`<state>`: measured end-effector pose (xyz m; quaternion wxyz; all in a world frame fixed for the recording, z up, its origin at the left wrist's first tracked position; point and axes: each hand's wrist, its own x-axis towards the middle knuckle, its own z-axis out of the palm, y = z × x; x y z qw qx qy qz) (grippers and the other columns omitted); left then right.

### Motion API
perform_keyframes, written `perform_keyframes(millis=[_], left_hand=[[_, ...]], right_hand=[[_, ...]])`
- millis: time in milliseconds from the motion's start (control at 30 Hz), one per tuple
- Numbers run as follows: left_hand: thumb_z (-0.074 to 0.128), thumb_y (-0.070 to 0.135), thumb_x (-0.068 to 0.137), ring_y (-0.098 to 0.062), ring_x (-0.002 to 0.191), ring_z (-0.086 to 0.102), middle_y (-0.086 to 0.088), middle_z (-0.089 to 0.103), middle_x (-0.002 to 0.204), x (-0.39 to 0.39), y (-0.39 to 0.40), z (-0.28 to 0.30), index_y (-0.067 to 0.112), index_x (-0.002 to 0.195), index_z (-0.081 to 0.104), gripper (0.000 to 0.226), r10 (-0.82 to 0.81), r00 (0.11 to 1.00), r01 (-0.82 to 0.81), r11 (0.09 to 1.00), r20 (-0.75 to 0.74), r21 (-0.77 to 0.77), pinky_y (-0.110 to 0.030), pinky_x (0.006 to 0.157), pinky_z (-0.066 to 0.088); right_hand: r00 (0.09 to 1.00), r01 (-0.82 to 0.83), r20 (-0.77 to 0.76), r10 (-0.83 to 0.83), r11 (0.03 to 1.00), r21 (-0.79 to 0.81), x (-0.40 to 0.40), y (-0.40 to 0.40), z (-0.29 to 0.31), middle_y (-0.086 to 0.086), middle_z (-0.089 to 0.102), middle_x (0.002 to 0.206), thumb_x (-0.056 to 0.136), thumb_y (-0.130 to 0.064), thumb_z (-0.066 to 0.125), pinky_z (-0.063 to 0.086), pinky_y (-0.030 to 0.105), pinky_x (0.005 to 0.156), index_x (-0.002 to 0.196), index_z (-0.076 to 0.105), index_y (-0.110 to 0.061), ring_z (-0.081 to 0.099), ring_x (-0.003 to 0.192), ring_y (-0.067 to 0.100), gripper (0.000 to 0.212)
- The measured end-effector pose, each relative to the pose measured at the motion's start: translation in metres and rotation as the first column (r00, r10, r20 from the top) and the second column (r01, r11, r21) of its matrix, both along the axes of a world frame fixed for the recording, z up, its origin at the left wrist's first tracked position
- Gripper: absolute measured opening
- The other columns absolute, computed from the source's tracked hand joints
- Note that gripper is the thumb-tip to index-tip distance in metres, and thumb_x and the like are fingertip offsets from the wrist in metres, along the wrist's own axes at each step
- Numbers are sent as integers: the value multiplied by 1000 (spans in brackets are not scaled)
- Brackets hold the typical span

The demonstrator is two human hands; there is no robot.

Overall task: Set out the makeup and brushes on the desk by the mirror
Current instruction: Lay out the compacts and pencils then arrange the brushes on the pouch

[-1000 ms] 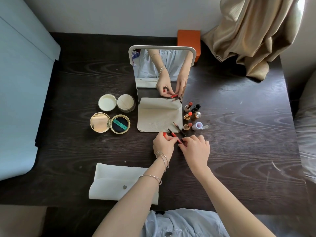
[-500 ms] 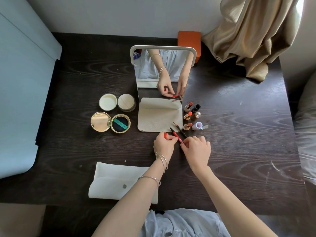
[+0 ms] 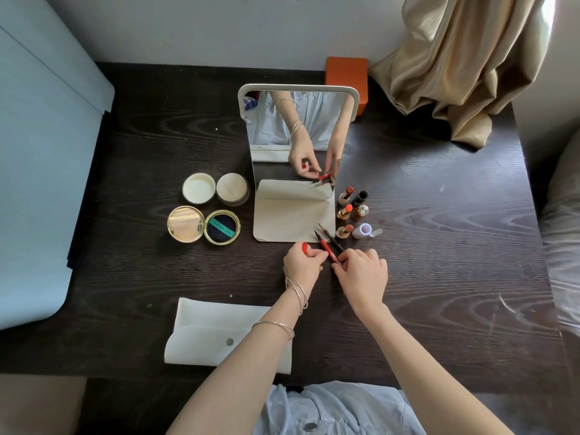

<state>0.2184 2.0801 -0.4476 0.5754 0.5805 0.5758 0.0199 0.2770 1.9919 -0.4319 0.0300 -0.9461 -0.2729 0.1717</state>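
Red pencil (image 3: 328,252) being pinched by both hands, left (image 3: 302,265) and right (image 3: 364,279); it's risking toppling the lipsticks (image 3: 345,211) just beyond.

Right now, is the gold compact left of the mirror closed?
No, the gold compact lies open on the desk, its mirrored lid flat beside the dark cushion puff.

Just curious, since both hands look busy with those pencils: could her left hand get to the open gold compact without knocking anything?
Probably yes. The left hand and the open gold compact sit on the same side, with only bare desk between them; it would first have to let go of the red pencil.
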Motion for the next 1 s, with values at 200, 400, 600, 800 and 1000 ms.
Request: perform_keyframes(millis=[200, 400, 600, 800, 1000], left_hand=[[71, 14, 81, -5, 65, 64, 1, 64, 76, -2, -1, -3, 7, 85, 60, 14, -5, 1000, 5, 1000, -29, -16, -39, 79, 59], [70, 14, 81, -3, 65, 63, -1, 66, 80, -3, -1, -2, 5, 88, 61, 15, -8, 1000, 8, 1000, -11, -18, -36, 78, 59], [70, 13, 81, -5, 66, 65, -6, 68, 83, -3, -1, -2, 2, 87, 61, 16, 0, 1000, 0, 1000, 1, -27, -36, 77, 60], [71, 13, 80, -6, 66, 65, 0, 66, 77, -2, -1, 0, 9, 77, 57, 15, -10, 1000, 10, 999, 2, -38, -37, 79, 59], [67, 9, 81, -7, 66, 65, -4, 67, 82, -4, 2, -1, 6, 83, 58, 10, -26, 1000, 26, 999, -2, -46, -41, 79, 59]], right_hand=[[1000, 8, 1, -8, 1000, 0, -1, -1, 0, -6, 69, 97, 91, -39, 55, 31, 30, 74, 105, 66, -24, 50, 92, 17, 24], [1000, -5, 5, 5, 1000, 2, 0, 0, 1, -6, 68, 96, 92, -39, 54, 29, 29, 73, 106, 66, -24, 49, 91, 16, 24], [1000, -1, 12, 1, 1000, 10, 0, 0, 0, -6, 69, 96, 92, -39, 54, 28, 29, 72, 106, 67, -24, 50, 90, 17, 24], [1000, 18, -5, -18, 1000, 24, 1, 1, 1, -4, 70, 98, 92, -39, 54, 33, 31, 77, 108, 66, -24, 53, 92, 17, 26], [1000, 8, -22, -8, 1000, 15, 3, 0, 4, -5, 70, 99, 90, -42, 55, 35, 32, 79, 110, 65, -24, 57, 94, 17, 28]])
